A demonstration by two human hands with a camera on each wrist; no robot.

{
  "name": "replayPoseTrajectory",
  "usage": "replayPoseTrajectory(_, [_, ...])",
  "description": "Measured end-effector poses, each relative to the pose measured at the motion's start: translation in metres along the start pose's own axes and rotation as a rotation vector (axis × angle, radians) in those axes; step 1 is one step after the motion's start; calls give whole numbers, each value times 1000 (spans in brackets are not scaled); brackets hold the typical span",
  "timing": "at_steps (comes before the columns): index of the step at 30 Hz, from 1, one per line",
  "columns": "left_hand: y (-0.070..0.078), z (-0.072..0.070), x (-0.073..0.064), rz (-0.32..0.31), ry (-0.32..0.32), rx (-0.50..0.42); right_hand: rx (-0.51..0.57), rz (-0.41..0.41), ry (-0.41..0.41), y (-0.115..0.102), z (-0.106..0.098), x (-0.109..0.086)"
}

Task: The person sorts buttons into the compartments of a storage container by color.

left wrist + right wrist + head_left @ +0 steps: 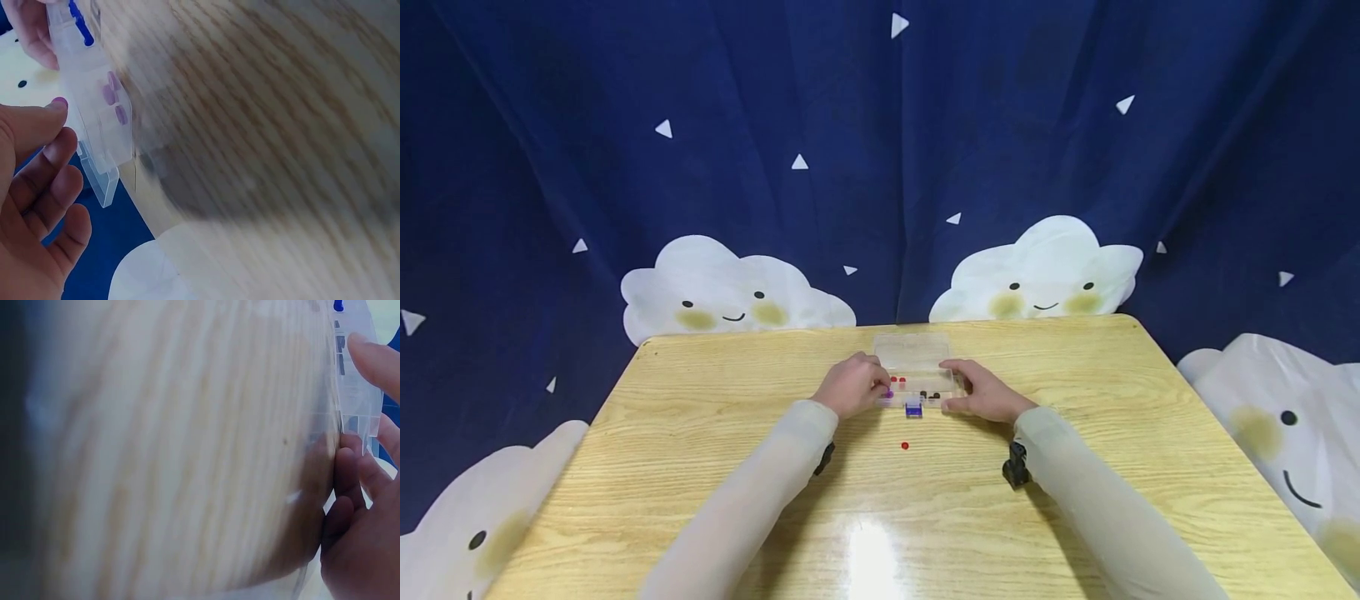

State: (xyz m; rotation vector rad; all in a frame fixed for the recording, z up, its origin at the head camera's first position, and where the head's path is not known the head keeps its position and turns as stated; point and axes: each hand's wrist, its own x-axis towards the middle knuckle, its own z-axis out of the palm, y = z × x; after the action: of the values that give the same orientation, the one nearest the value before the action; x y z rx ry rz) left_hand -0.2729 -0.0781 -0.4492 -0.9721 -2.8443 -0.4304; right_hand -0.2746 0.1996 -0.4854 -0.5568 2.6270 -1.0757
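Observation:
A clear plastic box [917, 402] with compartments stands near the table's far edge, its lid [912, 350] raised at the back. My left hand [853, 387] is at the box's left end. In the left wrist view, a small purple piece [59, 100] shows at its thumb tip, pinched there; its exact shape is mostly hidden. Other purple pieces [110, 94] lie inside the box. My right hand [987, 392] grips the box's right end, thumb at the front and fingers behind. Red pieces [902, 380] and black pieces [936, 396] are also in the box.
A blue latch [913, 411] sits at the box's front middle. One red piece [905, 446] lies on the wooden table [940, 517] in front of the box. Behind the table hangs a dark blue curtain [880, 167] with white clouds.

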Motion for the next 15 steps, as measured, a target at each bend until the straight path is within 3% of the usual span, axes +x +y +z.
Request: replayPoseTrajectory(15, [3, 5, 4, -18, -3, -13, 2, -14, -3, 0, -1, -2])
